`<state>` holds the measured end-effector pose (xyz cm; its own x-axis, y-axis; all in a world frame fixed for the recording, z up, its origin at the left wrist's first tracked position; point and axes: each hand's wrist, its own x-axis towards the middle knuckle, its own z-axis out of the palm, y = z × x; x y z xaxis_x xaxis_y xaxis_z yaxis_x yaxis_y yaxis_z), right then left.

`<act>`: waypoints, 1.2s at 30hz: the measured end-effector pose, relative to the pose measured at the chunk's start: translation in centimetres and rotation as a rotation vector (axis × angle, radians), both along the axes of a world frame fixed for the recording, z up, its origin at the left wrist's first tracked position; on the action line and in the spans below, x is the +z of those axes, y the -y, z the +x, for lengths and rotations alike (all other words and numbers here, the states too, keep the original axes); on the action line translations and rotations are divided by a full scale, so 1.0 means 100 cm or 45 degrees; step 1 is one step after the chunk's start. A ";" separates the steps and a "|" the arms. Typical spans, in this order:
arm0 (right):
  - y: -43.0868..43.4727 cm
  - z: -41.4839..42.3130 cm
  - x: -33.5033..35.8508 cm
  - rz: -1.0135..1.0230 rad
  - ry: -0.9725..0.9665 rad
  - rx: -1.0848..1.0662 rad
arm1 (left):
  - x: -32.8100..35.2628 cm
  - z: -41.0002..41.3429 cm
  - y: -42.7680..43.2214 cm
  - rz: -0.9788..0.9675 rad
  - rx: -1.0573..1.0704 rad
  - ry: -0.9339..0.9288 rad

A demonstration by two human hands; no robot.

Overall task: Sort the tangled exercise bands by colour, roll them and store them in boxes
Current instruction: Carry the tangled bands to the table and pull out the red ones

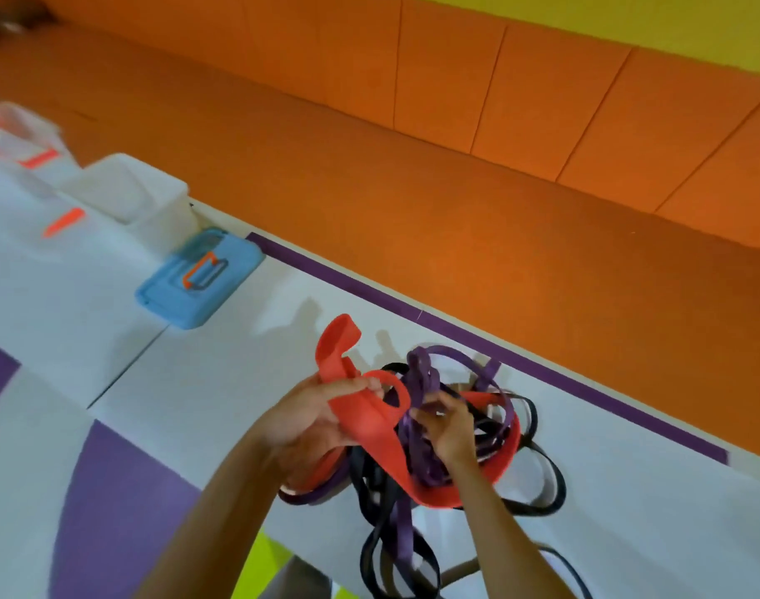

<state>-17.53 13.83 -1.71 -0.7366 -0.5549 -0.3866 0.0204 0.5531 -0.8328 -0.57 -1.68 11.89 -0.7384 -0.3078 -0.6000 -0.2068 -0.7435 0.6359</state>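
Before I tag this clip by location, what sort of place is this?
Probably a padded gym or play room: orange padded wall panels, white-and-purple floor mats with seams, and tangled exercise bands lying on them.

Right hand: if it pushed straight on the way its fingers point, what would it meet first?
Probably the purple bands at its fingertips, then the red band held by the left hand; depth is unclear.

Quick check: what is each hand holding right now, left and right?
Left hand: grips the red band.
Right hand: pinches the purple band in the tangle.
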 end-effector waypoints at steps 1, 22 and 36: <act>-0.003 0.006 -0.003 0.081 0.041 0.125 | 0.001 0.000 0.004 0.009 0.057 -0.039; -0.071 0.018 0.015 0.120 0.391 -1.018 | -0.032 0.015 0.090 -0.201 0.650 -0.041; 0.001 0.020 0.017 0.002 0.285 -1.113 | -0.037 0.030 0.132 -0.182 0.588 -0.095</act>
<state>-15.53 13.71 0.03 -0.8027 0.1681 -0.5721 0.5958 0.2652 -0.7581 2.46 -14.92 8.22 -0.5443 -0.6890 -0.4786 0.1743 -0.6509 0.7389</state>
